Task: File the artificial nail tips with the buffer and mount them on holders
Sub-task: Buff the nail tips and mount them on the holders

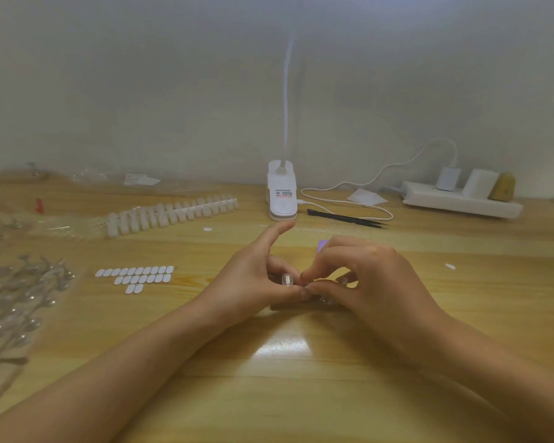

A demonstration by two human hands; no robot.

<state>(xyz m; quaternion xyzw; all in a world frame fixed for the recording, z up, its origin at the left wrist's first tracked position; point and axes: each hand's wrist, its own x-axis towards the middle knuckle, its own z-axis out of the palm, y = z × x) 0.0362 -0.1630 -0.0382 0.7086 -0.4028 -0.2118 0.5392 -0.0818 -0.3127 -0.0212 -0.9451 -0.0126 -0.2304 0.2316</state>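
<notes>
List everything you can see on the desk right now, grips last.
table: one, light wood, under everything.
clip lamp: one, white, back centre.
cable: one, white, lamp to charger.
power strip: one, white, back right.
tweezers: one, black, right of lamp.
nail tip strip: one, whitish, back left.
adhesive tabs: about twenty, white, three rows, left of both grips.
holders: many, clear, far left.
buffer: one, purple, corner showing behind right grip.
nail tip: one, clear, at left grip's fingers.
left grip: pinching nail tip, index finger raised.
right grip: fingers curled, fingertips meeting the left's; contents hidden.
</notes>
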